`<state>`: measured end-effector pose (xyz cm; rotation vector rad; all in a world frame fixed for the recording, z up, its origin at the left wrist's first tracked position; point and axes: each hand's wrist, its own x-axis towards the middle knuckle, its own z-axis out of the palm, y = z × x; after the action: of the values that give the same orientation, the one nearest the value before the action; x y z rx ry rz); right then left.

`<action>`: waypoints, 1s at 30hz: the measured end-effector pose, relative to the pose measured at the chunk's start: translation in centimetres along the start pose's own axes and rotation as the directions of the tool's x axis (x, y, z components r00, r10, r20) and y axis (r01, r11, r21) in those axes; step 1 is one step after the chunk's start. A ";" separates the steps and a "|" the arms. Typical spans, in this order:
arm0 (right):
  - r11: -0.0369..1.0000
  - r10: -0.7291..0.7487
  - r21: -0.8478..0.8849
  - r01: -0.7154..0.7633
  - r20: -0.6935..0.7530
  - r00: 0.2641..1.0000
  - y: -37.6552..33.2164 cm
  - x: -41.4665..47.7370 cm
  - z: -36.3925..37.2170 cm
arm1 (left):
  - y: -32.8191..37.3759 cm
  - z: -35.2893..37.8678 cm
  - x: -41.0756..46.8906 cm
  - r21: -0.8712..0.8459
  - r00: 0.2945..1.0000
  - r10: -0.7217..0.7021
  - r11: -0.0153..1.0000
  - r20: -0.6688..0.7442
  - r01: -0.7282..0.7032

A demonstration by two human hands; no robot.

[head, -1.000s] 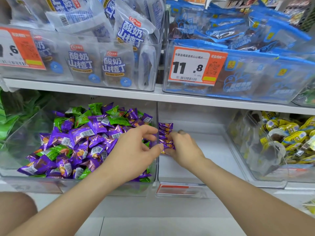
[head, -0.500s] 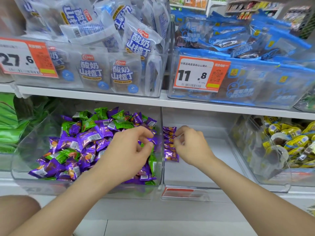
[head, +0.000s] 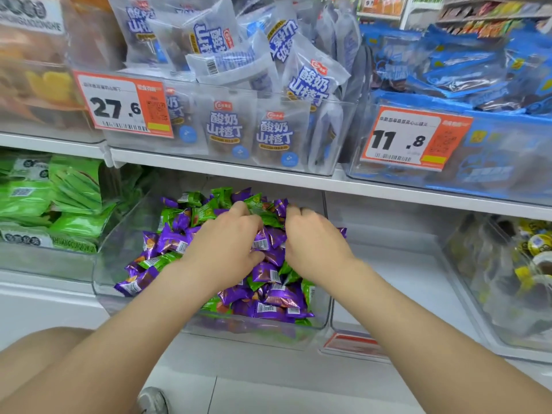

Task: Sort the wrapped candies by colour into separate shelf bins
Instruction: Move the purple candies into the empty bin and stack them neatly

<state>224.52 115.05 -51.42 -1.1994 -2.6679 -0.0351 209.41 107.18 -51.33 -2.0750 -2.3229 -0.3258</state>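
Observation:
A clear bin [head: 254, 333] on the lower shelf holds a mixed pile of purple candies [head: 170, 240] and green candies [head: 206, 213]. Both my hands are inside it, on top of the pile. My left hand [head: 227, 249] curls its thumb and fingers round purple candies in the middle. My right hand [head: 313, 243] is knuckles up just to the right, its fingers curled down into the back of the pile with the tips hidden. The neighbouring clear bin [head: 403, 279] on the right shows a white floor, and a few purple wrappers [head: 343, 232] peek out at its left wall.
A bin of green packets [head: 74, 189] stands to the left and a bin of yellow sweets [head: 525, 264] to the right. The upper shelf [head: 298, 179] overhangs the bins and carries bagged snacks with price tags [head: 122, 106]. My knee [head: 44, 369] is at the lower left.
My right hand left the purple candies in the right-hand bin and moved left into the mixed bin. My left hand reached further back into the pile. The view shifted right and up.

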 end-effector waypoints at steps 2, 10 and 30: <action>1.000 0.007 0.024 -0.009 0.066 0.998 -0.3 0.9 0.1 | -0.1 0.4 0.2 0.054 1.000 0.007 0.999 -0.026 -0.006; 0.999 0.020 0.035 -0.025 0.118 0.993 0.5 1.7 1.2 | -1.1 0.2 0.8 -0.094 0.989 -0.044 0.995 -0.141 0.031; 0.596 0.235 0.800 -0.068 -0.093 0.967 3.7 -4.3 -3.1 | 0.5 0.4 -0.3 -0.239 0.957 0.002 0.968 -0.289 -0.074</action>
<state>230.60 113.98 -49.52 -1.0055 -1.9710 0.9270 209.98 107.04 -51.68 -2.0022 -2.1603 -0.8941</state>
